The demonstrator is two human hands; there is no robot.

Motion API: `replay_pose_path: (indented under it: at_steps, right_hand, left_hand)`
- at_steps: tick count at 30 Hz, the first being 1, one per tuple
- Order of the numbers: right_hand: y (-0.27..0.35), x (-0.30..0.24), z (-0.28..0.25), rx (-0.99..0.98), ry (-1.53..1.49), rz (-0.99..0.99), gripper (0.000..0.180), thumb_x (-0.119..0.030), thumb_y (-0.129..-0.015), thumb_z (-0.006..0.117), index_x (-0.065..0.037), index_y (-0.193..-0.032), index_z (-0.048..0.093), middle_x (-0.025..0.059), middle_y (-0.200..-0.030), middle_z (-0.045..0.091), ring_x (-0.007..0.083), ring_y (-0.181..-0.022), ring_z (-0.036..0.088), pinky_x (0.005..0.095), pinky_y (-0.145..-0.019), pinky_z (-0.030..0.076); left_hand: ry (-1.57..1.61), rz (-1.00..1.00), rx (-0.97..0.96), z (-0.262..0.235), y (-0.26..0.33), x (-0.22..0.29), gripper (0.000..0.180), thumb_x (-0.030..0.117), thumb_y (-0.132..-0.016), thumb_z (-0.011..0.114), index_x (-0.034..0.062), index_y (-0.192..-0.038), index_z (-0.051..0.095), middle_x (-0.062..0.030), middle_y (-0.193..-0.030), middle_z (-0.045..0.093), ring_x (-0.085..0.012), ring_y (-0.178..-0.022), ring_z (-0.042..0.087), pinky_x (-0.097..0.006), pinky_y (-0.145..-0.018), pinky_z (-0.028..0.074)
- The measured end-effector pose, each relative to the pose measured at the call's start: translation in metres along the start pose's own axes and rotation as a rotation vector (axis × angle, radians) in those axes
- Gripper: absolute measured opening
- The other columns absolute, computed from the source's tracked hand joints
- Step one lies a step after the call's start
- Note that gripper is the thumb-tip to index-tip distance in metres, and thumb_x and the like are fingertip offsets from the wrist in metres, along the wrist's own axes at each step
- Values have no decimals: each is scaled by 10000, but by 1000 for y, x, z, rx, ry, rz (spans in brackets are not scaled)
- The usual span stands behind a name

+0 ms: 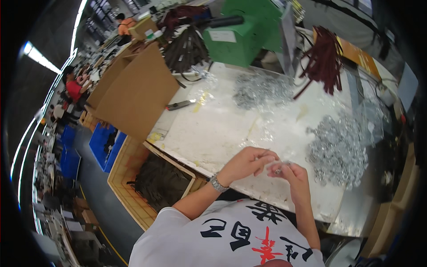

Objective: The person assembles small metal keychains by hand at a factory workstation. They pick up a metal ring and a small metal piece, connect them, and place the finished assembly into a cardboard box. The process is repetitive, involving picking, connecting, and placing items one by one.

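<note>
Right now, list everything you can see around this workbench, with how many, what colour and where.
worktable: one, white, centre
metal ring piles: two, silver, right and far centre
small metal ring: one, silver, at the fingertips
cardboard box: one, brown, left
green box: one, far centre
strap bundle: one, dark red, far right
crate of dark straps: one, tan, lower left
blue bins: several, floor left
wristwatch: one, silver, left wrist
left hand: holding a thin piece
right hand: pinching the ring

Head-worn view, downward over workbench [231,129]

White printed tee [231,236] (silver wristwatch [218,183]).
</note>
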State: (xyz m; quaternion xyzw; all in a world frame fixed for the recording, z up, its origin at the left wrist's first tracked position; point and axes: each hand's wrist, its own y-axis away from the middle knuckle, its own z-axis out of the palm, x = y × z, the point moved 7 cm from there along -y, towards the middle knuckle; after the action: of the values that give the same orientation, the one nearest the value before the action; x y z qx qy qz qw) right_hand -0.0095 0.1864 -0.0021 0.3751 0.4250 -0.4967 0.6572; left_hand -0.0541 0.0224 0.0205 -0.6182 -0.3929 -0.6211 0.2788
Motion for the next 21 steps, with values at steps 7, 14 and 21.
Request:
replay_pose_path:
  at_steps: [7,14,21]
  right_hand:
    - [11,30,-8,-308,-69,328,355,-235,-1039,672,106,-962,731,199,-872,747,220,-663,695,337,-654,575]
    - [11,40,-21,-187,21,327,278,-194,-1047,665,75,-1090,724,102,-841,706,154,-682,641,283,-620,488]
    - [23,-20,18,37,1001,-315,180,-117,-1042,613,11,-1141,693,143,-809,643,212,-707,620,367,-671,489]
  left_hand:
    - [203,18,-147,25,2,-17,218,258,-1036,723,42,-1052,744,64,-792,600,-10,-676,504,-199,-590,406]
    - [-25,124,54,27,3,-32,184,216,-1024,709,37,-998,671,18,-771,643,-36,-639,532,-226,-549,420]
    - [-25,135,255,31,13,-12,144,162,-1042,636,19,-1044,653,-45,-767,686,-73,-651,608,-247,-618,500]
